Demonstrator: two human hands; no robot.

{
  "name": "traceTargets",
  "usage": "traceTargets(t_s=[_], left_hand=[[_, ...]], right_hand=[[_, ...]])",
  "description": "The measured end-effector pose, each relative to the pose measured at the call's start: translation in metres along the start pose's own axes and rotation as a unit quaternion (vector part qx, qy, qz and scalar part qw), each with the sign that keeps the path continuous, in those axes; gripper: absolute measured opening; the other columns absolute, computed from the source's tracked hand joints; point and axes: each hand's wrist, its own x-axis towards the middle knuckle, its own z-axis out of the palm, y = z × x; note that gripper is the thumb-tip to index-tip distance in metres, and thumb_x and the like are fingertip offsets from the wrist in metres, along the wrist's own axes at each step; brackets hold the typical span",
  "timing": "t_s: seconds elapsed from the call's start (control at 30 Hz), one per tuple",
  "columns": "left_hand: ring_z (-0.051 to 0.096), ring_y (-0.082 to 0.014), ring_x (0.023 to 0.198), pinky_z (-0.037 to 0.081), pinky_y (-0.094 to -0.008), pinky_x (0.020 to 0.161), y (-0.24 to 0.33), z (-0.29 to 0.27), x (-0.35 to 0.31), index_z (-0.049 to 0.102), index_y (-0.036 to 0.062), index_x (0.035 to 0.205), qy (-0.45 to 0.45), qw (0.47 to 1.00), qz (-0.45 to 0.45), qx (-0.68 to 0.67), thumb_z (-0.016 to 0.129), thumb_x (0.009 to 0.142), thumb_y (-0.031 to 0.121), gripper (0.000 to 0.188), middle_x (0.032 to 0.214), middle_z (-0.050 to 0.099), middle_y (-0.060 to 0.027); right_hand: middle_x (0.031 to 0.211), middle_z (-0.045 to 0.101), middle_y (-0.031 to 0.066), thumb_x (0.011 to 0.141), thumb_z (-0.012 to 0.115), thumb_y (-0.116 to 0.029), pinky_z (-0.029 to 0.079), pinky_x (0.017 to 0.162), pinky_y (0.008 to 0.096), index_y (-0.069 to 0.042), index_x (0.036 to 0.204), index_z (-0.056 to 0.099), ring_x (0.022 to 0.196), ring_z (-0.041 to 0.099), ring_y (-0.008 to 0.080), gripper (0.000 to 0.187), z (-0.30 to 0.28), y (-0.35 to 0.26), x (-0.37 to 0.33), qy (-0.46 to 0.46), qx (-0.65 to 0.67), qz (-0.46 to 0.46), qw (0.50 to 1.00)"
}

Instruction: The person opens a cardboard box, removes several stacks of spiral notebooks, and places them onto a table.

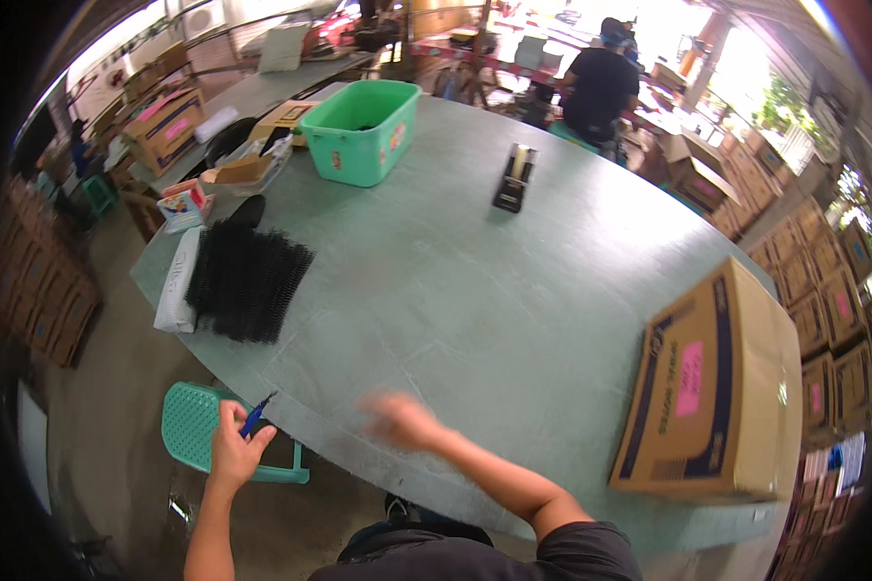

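Note:
Just off the table's near edge, my left hand is closed round a small blue-handled tool with a dark, narrow tip; its exact kind is unclear. My right hand hovers over the near part of the grey-green table, its fingers smeared by motion. Whether that hand holds anything does not show. Beyond my left hand lies a flat pile of black bristly pieces. A white packet lies along the pile's left side.
A green plastic tub and a black tape dispenser stand farther back. At the right is a large cardboard box. Below my left hand is a green stool. Another person sits beyond the table. Stacked cartons line the right.

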Motion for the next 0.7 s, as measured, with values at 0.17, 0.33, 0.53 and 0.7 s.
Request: traceTargets(t_s=[0.17,0.33,0.53,0.7], left_hand=[[0.053,-0.0178,0.061,0.044,-0.0306,0.058,0.008,0.068,0.029,0.054,0.0048,0.108,-0.228,0.938,0.240,-0.102,0.059,0.086,0.023,0.029,0.071,0.057,-0.0076],[0.055,-0.0226,0.057,0.046,-0.0342,0.056,0.042,0.180,0.015,0.052,0.0024,0.086,-0.249,0.926,0.283,-0.011,0.069,0.072,0.049,0.052,0.061,0.053,-0.0094],[0.049,-0.0242,0.041,0.042,-0.0351,0.043,0.146,0.234,-0.044,0.038,0.0068,0.074,-0.108,0.878,0.465,-0.022,0.078,0.060,0.044,0.056,0.049,0.046,-0.0071],[0.057,-0.0266,0.066,0.046,-0.0359,0.057,0.238,0.239,-0.131,0.045,0.0009,0.096,-0.262,0.808,0.521,-0.081,0.060,0.075,0.019,0.031,0.080,0.053,-0.0181]], right_hand=[[0.143,0.028,0.0143,0.087,0.053,-0.037,0.017,0.108,0.0472,-0.011,0.131,0.041,0.135,0.019,0.0322,0.052,-0.005,0.028,-0.144,0.266,-0.388,0.279,0.837],[0.143,0.029,0.0125,0.085,0.059,-0.032,0.022,0.107,0.0442,-0.014,0.124,0.051,0.135,0.021,0.0310,0.044,0.019,-0.055,-0.234,0.097,-0.213,0.285,0.929],[0.109,0.062,0.0112,0.078,0.066,-0.011,0.043,0.089,0.0350,-0.008,0.100,0.064,0.103,0.057,0.0258,0.022,-0.069,-0.144,-0.345,0.538,-0.245,0.191,0.784],[0.109,0.061,0.0092,0.076,0.067,-0.008,0.043,0.089,0.0352,-0.007,0.098,0.063,0.105,0.055,0.0259,0.023,-0.149,-0.196,-0.472,0.617,-0.406,0.161,0.655]])
